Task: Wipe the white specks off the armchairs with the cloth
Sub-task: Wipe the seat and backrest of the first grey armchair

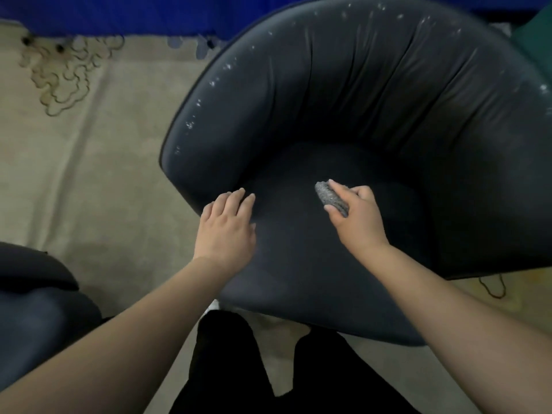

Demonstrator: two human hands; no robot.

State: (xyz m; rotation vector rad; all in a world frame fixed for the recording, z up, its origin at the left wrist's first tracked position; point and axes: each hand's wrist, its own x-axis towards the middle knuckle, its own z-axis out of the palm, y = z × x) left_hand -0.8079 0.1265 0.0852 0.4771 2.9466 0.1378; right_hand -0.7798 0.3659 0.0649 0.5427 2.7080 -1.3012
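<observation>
A dark grey tub armchair fills the middle and right of the head view. White specks dot the top rim of its curved back and left arm. My right hand grips a bunched grey cloth over the middle of the seat. My left hand rests with straight fingers on the seat's left front, near the left arm. The seat cushion looks free of specks.
A second dark armchair shows partly at the lower left. A beige carpet with a scroll pattern lies under both chairs, with a blue border at the back. My dark-trousered legs stand at the chair's front edge.
</observation>
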